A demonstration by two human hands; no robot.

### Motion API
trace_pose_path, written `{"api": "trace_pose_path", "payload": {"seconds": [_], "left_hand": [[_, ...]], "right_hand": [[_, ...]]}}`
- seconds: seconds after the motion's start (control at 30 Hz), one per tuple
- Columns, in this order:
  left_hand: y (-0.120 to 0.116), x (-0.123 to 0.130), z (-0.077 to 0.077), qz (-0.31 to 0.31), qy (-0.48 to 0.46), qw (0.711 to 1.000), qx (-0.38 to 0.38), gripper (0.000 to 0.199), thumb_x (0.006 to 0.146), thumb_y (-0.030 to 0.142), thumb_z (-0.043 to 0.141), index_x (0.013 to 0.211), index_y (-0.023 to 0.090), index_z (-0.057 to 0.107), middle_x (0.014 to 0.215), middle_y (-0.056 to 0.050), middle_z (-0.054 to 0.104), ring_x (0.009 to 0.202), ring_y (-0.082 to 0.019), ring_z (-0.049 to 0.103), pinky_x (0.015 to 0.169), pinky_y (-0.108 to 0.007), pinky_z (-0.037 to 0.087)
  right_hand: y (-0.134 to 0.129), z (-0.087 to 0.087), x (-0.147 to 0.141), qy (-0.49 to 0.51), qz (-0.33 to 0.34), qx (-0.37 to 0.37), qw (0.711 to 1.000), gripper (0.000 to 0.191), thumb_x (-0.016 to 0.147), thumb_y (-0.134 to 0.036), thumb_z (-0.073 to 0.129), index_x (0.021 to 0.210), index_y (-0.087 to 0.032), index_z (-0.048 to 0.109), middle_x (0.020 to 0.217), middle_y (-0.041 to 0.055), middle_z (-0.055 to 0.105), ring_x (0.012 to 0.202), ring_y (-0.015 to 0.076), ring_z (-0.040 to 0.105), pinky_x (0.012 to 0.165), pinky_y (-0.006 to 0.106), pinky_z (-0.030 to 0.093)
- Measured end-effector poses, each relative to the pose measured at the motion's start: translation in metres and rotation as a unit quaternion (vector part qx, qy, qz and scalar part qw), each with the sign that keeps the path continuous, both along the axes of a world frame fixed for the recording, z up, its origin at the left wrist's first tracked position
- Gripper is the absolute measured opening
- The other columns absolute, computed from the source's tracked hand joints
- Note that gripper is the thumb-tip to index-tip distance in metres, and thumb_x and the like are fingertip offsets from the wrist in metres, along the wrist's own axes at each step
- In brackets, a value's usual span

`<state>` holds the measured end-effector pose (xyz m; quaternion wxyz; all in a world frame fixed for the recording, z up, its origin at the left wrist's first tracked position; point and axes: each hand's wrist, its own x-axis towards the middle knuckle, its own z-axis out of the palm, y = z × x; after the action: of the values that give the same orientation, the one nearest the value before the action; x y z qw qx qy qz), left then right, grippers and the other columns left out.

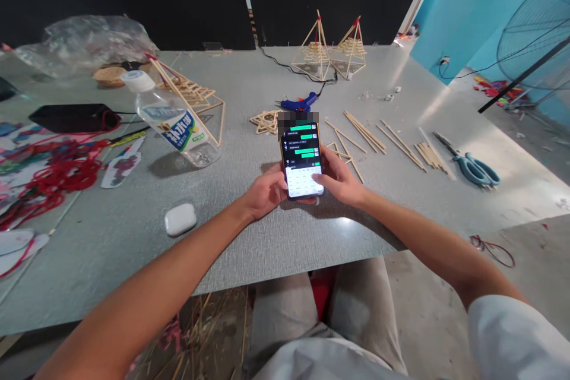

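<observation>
A smartphone [303,160] stands tilted up over the table, its screen lit with a chat and a keyboard. My left hand [266,193] grips its left edge, thumb by the keyboard. On the other side my right hand [341,179] is closed round the right edge, with the thumb over the keys. Behind the phone lie a blue glue gun [299,102] and a small star-shaped stick frame [266,122]. Another stick frame [345,157] lies beside my right hand, partly hidden by it. A white earbud case [180,219] rests near my left forearm.
Loose wooden sticks [365,132] and blue-handled scissors [474,166] lie to the right. A plastic bottle [178,124] leans at the left, near red cords [57,181]. Two stick pyramids [318,50] stand at the back. The table's front edge [276,270] crosses above my lap.
</observation>
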<state>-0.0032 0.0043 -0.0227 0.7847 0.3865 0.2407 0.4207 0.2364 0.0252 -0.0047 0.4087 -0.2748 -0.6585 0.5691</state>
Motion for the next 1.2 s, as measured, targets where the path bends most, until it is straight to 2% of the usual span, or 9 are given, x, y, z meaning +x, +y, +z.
{"api": "trace_pose_path", "payload": {"seconds": [0.17, 0.33, 0.5, 0.67, 0.87, 1.0, 1.2], "left_hand": [[-0.001, 0.002, 0.003, 0.003, 0.022, 1.0, -0.006, 0.067, 0.074, 0.016, 0.069, 0.14, 0.022, 0.073, 0.144, -0.012, 0.083, 0.145, -0.042, 0.074, 0.119, -0.072, 0.066], [-0.003, 0.006, 0.011, 0.019, 0.027, 0.999, -0.018, 0.06, 0.074, 0.017, 0.073, 0.134, 0.02, 0.075, 0.146, -0.013, 0.083, 0.143, -0.044, 0.075, 0.116, -0.073, 0.067], [-0.004, 0.01, 0.015, 0.025, 0.04, 0.999, -0.026, 0.059, 0.082, 0.024, 0.078, 0.14, 0.02, 0.074, 0.151, -0.016, 0.08, 0.138, -0.046, 0.077, 0.111, -0.077, 0.068], [-0.003, 0.006, 0.011, 0.002, -0.001, 1.0, -0.016, 0.048, 0.081, 0.023, 0.075, 0.129, 0.02, 0.079, 0.143, -0.013, 0.083, 0.141, -0.045, 0.076, 0.117, -0.075, 0.065], [-0.001, 0.004, 0.009, -0.013, -0.014, 1.0, -0.002, 0.062, 0.082, 0.023, 0.07, 0.145, 0.02, 0.075, 0.144, -0.014, 0.083, 0.146, -0.044, 0.073, 0.122, -0.073, 0.062], [-0.001, 0.006, 0.009, -0.002, 0.002, 1.0, -0.019, 0.06, 0.085, 0.025, 0.071, 0.145, 0.02, 0.073, 0.146, -0.015, 0.082, 0.144, -0.044, 0.074, 0.12, -0.075, 0.064], [-0.006, 0.009, 0.013, 0.028, 0.031, 0.999, -0.03, 0.06, 0.082, 0.026, 0.077, 0.142, 0.02, 0.07, 0.15, -0.016, 0.08, 0.144, -0.046, 0.074, 0.117, -0.078, 0.065]], "right_hand": [[0.0, 0.002, 0.001, 0.011, 0.006, -0.006, 1.0, 0.076, 0.092, -0.051, 0.09, 0.158, -0.029, 0.061, 0.144, 0.0151, 0.078, 0.136, 0.0396, 0.074, 0.115, 0.061, 0.066], [0.001, -0.001, 0.001, 0.012, 0.01, -0.007, 1.0, 0.075, 0.093, -0.052, 0.089, 0.158, -0.029, 0.061, 0.145, 0.0145, 0.079, 0.136, 0.039, 0.075, 0.115, 0.061, 0.066], [0.002, -0.003, 0.002, 0.018, 0.01, -0.01, 1.0, 0.079, 0.092, -0.05, 0.09, 0.162, -0.03, 0.06, 0.152, 0.0151, 0.077, 0.141, 0.0399, 0.073, 0.121, 0.063, 0.063], [0.002, -0.002, 0.002, 0.011, 0.012, -0.004, 1.0, 0.076, 0.093, -0.052, 0.089, 0.161, -0.03, 0.06, 0.15, 0.014, 0.078, 0.142, 0.0397, 0.072, 0.123, 0.063, 0.063], [0.003, -0.002, 0.003, 0.016, 0.015, 0.009, 1.0, 0.071, 0.095, -0.048, 0.084, 0.158, -0.027, 0.061, 0.147, 0.0144, 0.079, 0.141, 0.0383, 0.074, 0.122, 0.063, 0.063], [0.003, -0.001, 0.003, 0.02, 0.02, 0.018, 0.999, 0.063, 0.095, -0.044, 0.081, 0.153, -0.026, 0.065, 0.143, 0.0141, 0.08, 0.137, 0.0369, 0.075, 0.119, 0.06, 0.064], [0.004, -0.002, 0.003, 0.02, 0.011, 0.016, 1.0, 0.066, 0.094, -0.041, 0.083, 0.155, -0.027, 0.064, 0.141, 0.0131, 0.08, 0.134, 0.0356, 0.076, 0.116, 0.058, 0.064]]}}
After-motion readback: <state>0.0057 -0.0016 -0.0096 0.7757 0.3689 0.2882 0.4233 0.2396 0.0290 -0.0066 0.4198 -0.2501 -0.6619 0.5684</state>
